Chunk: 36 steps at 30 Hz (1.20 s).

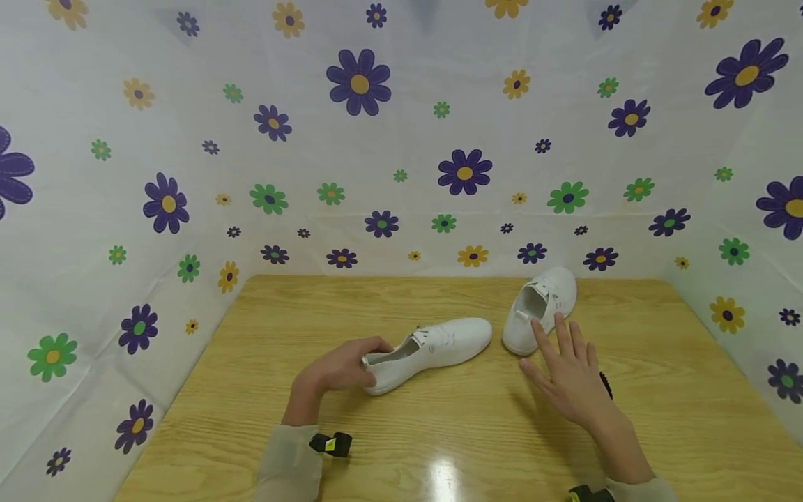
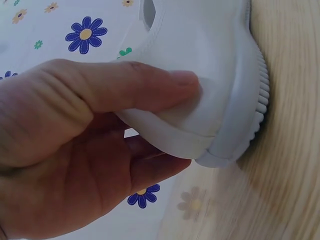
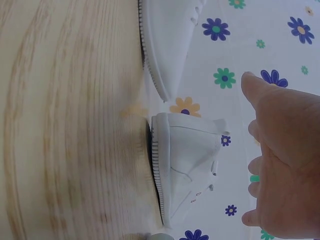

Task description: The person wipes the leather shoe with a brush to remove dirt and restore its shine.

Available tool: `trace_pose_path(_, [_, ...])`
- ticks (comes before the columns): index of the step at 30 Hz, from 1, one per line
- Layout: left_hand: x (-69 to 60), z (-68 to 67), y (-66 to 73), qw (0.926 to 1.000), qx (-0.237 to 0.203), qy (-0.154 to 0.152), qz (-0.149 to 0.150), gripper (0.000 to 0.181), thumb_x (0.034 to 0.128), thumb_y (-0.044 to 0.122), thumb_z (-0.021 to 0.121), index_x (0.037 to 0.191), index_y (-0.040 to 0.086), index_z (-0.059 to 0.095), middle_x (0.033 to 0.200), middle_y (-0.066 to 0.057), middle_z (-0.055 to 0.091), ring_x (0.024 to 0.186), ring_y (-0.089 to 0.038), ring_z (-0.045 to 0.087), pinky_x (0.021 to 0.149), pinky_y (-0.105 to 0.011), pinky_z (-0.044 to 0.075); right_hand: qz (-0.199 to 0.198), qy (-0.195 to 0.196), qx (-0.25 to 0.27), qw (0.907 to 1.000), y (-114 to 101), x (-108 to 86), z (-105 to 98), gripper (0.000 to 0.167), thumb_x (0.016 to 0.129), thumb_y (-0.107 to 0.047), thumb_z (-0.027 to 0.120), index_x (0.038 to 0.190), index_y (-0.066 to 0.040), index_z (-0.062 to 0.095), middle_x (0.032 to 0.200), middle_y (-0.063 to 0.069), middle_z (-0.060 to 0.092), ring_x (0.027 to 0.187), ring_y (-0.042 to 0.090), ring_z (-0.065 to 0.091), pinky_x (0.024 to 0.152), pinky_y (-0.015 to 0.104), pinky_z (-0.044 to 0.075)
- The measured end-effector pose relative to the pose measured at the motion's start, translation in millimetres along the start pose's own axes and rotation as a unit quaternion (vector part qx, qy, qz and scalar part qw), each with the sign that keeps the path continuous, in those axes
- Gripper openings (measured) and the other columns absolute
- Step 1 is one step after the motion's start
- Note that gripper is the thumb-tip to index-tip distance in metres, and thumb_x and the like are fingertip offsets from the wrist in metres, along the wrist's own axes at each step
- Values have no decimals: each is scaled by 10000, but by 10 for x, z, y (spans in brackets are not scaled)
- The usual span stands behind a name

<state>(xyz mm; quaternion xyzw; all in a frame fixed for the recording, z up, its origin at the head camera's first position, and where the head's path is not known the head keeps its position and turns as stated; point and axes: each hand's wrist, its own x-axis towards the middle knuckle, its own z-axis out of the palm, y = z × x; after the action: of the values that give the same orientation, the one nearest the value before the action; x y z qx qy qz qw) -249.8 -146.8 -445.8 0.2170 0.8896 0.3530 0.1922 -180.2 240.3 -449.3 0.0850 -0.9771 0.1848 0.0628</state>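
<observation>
A white shoe (image 1: 448, 343) lies on the table with its toe to the right. The left hand (image 1: 339, 366) grips its heel, and in the left wrist view the thumb of that hand (image 2: 95, 130) presses the side of the heel (image 2: 210, 85). A second white shoe (image 1: 518, 333) stands at the back right, its toe angled away; the right wrist view shows its heel and side (image 3: 192, 155). Over the table just in front of that heel is the right hand (image 1: 571, 380), fingers spread and holding nothing; in its wrist view the hand (image 3: 290, 155) appears apart from the shoe.
The wooden table (image 1: 439, 425) runs back to a white cloth (image 1: 414, 125) printed with purple, green and yellow flowers, which also hangs at both sides. A small black object (image 1: 606, 385) shows partly behind the right hand.
</observation>
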Motion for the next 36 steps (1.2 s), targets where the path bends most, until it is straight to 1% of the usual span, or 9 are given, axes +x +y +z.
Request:
trace_pose_path(4, [-46,-62,-51,9997,-32,-161,161,554,748,-92,651,1243,156,626,1316,-69,603,1121,-242,538,958,-469,453,-35,-25,6,10000,-9,5,-6,744,1007,-522,473,1583,-117,234,1617,290,34,1467,518,8,1073,754,75])
trace_pose_path(8, [-86,-111,-91,9987,-86,-345,354,592,708,-136,617,1245,112,627,1287,-70,617,1102,-231,538,945,-438,448,-32,-132,31,9999,-20,-1,-9,767,999,-539,477,1580,-100,237,1619,286,16,1466,520,1,1075,752,71])
trace_pose_path(11, [-107,-121,-122,9979,-167,-424,458,624,689,-158,603,1261,91,621,1283,-71,617,1108,-233,538,955,-442,442,-41,-170,18,9998,-26,-9,-10,777,996,-549,477,1580,-95,237,1621,282,13,1468,517,-4,1077,750,74])
trace_pose_path(14, [-112,-112,-161,9977,-249,-447,449,677,674,-181,588,1288,103,607,1294,-55,610,1121,-230,535,970,-448,437,-61,-214,94,9997,-25,-17,-1,791,989,-557,485,1583,-100,229,1621,283,20,1471,509,-15,1083,744,67])
trace_pose_path(18, [-108,-93,-196,9979,-344,-445,333,723,670,-201,579,1317,121,589,1320,-43,596,1163,-233,528,1011,-485,418,-94,-272,246,9993,-8,-33,29,814,979,-564,502,1584,-98,221,1619,288,22,1474,501,-21,1086,739,62])
trace_pose_path(23, [-80,-79,-176,9971,-322,-523,440,712,672,-196,561,1319,102,582,1329,-64,589,1187,-254,518,1047,-522,388,-103,-252,221,9994,8,-59,41,818,983,-562,495,1587,-93,204,1615,297,24,1472,506,-11,1083,741,76])
trace_pose_path(26, [-63,-73,-154,9962,-321,-600,546,706,669,-196,554,1309,101,588,1328,-65,590,1188,-251,516,1045,-510,391,-72,-249,263,9993,14,-73,31,820,987,-559,489,1594,-106,176,1619,288,5,1475,498,-26,1086,738,70])
trace_pose_path(31, [-79,-61,-136,9952,-364,-684,599,711,646,-199,547,1274,128,614,1307,-44,599,1174,-236,520,1030,-484,407,-82,-270,393,9988,5,-71,18,815,991,-549,490,1598,-117,159,1628,264,-33,1477,490,-51,1091,734,44])
trace_pose_path(36, [-75,-9,-87,9935,-381,-749,766,702,658,-180,558,1279,143,617,1304,-14,599,1163,-211,522,1019,-454,414,-165,-176,242,9994,-26,-35,-30,807,990,-534,504,1590,-94,191,1620,286,6,1470,509,-11,1083,742,77])
